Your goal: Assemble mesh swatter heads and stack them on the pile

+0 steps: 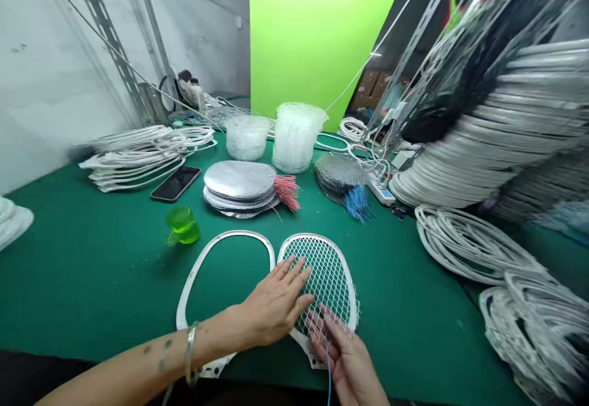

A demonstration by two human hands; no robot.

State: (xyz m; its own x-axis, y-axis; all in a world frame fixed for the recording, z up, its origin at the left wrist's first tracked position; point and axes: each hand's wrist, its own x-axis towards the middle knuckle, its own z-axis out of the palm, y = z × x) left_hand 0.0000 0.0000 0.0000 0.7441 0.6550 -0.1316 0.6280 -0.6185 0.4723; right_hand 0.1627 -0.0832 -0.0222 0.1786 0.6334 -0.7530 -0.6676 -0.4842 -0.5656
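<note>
A white plastic net with diamond openings lies over the right one of two white racket-shaped frames. My left hand rests palm down on the left part of this net, fingers stretched out. At the lower edge, my right hand is turned partly palm up, its bent fingers at the net's edge and strands showing across them. A thin blue wire hangs down beside the right fingers. The left frame has no net in it and is partly covered by my left forearm.
Behind lie silver mesh sheets with red wires, dark mesh sheets with blue wires, and clear net stacks. A phone and green cup are left. White frame stacks line the right.
</note>
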